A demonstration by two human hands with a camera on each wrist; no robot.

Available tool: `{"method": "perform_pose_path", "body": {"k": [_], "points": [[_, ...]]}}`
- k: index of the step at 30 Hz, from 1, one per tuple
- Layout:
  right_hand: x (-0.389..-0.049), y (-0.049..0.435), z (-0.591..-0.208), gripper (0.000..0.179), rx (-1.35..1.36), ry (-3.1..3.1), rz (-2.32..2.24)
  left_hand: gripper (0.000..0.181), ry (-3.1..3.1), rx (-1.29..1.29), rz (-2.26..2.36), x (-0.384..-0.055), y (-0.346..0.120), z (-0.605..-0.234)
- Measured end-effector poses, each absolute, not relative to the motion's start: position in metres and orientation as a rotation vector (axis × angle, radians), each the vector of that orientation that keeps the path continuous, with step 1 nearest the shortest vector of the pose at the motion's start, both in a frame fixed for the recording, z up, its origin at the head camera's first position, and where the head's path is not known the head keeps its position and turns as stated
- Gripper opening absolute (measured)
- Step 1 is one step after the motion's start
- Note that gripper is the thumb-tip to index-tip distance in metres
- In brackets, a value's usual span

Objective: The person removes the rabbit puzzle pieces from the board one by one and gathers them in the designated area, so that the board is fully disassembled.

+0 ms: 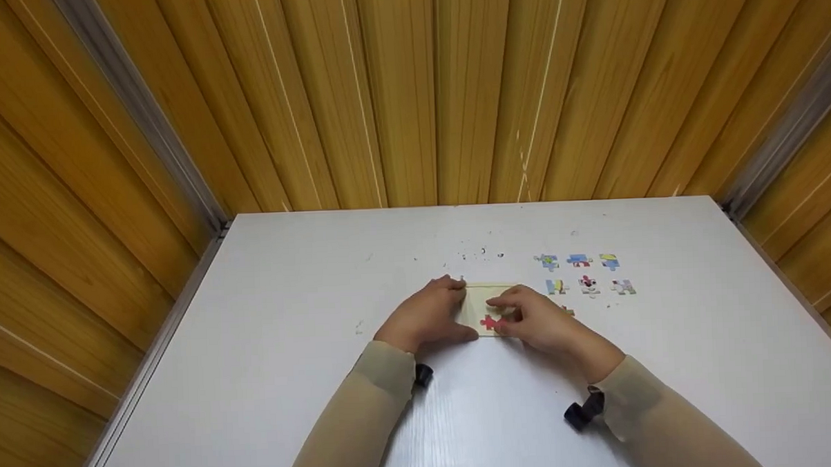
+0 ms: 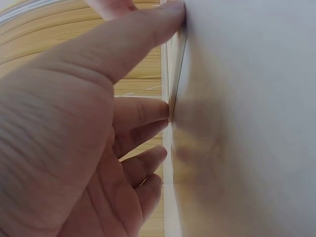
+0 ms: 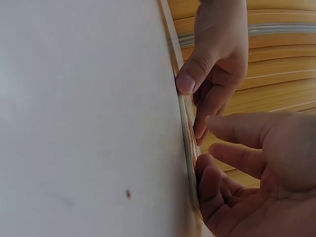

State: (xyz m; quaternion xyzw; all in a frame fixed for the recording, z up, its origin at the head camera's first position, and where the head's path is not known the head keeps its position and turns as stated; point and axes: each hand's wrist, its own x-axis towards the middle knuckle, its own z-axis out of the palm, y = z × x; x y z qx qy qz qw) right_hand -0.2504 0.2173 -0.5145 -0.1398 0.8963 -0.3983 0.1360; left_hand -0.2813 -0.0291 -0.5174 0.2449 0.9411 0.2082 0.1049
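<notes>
A small pale yellow puzzle board [image 1: 478, 297] lies on the white table, with a red puzzle piece [image 1: 488, 322] on its near part. My left hand [image 1: 429, 316] holds the board at its left side, thumb at the near corner and fingertips at the far one. Over the board's right part is my right hand [image 1: 539, 319]. In the right wrist view its thumb [image 3: 234, 129] and index finger are apart with nothing between them, while the other fingers bend against the board's edge. The right hand covers part of the board.
Right of the board, loose puzzle pieces lie in rows, among them a blue and red piece [image 1: 579, 260] and a white piece [image 1: 623, 286]. Another piece [image 1: 567, 311] is partly behind the right hand. Wood-patterned walls [image 1: 397, 96] stand behind and beside the table [image 1: 286, 300].
</notes>
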Motion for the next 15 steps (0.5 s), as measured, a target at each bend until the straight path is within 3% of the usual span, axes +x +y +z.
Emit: {"method": "perform_pose_path", "body": {"k": [15], "points": [[-0.2455, 0.2091, -0.5245, 0.028, -0.425, 2.718, -1.051, 0.087, 2.772, 0.731, 0.603, -0.2829, -0.0289, -0.5186]]}}
